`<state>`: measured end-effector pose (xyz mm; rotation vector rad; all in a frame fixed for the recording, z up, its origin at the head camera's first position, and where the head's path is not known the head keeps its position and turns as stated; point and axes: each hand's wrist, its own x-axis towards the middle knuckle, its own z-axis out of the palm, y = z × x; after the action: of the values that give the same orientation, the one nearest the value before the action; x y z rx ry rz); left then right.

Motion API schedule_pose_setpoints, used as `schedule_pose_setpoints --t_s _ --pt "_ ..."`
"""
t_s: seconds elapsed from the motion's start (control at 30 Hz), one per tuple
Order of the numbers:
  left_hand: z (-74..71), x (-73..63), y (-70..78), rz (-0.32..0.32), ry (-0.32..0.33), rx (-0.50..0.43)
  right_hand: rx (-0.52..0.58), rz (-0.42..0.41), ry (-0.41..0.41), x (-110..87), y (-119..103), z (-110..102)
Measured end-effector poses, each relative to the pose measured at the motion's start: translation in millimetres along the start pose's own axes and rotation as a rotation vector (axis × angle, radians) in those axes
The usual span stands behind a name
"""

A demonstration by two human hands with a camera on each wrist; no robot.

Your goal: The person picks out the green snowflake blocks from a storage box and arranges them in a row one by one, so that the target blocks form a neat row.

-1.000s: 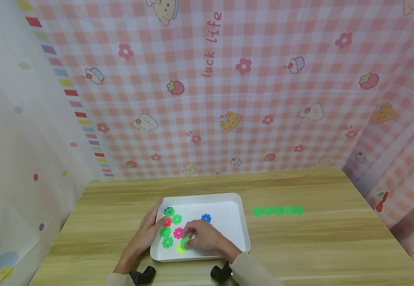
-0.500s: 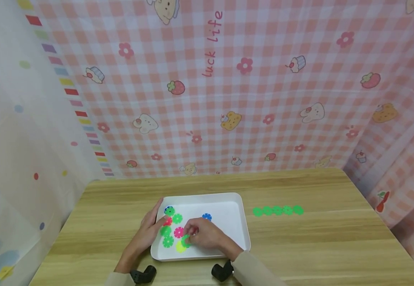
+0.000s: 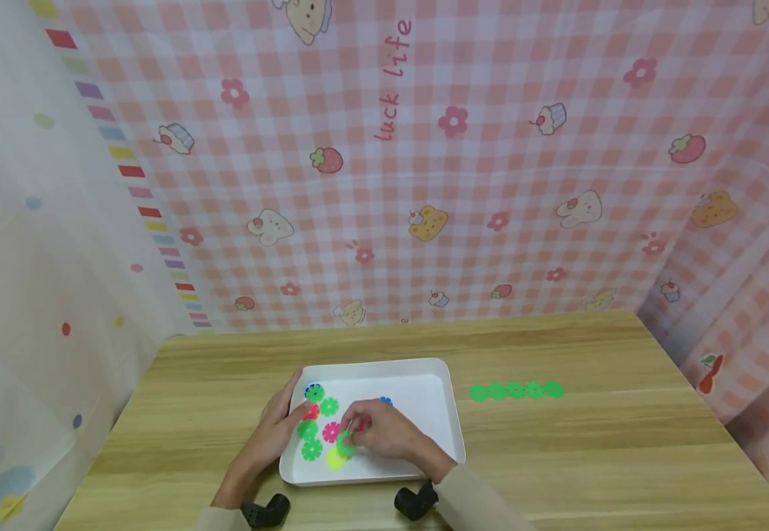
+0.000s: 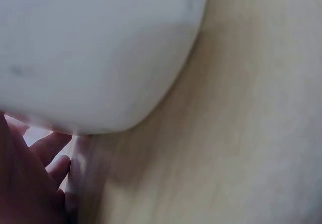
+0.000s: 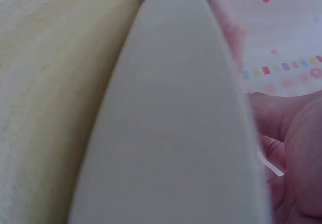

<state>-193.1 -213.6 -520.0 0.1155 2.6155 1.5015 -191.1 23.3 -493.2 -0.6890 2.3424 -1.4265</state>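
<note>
A white tray (image 3: pixel 424 383) lies on the table with several flat, notched plastic discs in its left part. My left hand (image 3: pixel 276 428) holds the tray's left rim, thumb over the inside; the left wrist view shows its fingers against the outer side. With thumb and fingertips my right hand (image 3: pixel 384 434) pinches a green notched disc (image 3: pixel 343 444) over the tray. Just below that lies a yellow disc (image 3: pixel 335 459), with a pink disc (image 3: pixel 331 432) to the upper left. A blue disc (image 3: pixel 385 401) is mostly hidden behind the right hand. In the right wrist view the tray wall hides the fingertips.
Right of the tray, a row of several green discs (image 3: pixel 515 391) lies on the wooden table (image 3: pixel 590 457). More green discs (image 3: pixel 311 449) and a red disc (image 3: pixel 312 411) sit by the left thumb. A checked curtain (image 3: pixel 464 177) hangs behind the table.
My right hand has shifted slightly up and right, covering more of the blue disc and uncovering more of the yellow one. The left hand and tray stay put.
</note>
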Motion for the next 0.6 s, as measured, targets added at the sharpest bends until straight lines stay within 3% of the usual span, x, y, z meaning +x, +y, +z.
schedule_pose_setpoints --t_s 0.6 --pt "-0.3 -2.0 2.4 0.000 -0.008 -0.046 0.052 0.010 0.091 -16.6 -7.9 -42.9"
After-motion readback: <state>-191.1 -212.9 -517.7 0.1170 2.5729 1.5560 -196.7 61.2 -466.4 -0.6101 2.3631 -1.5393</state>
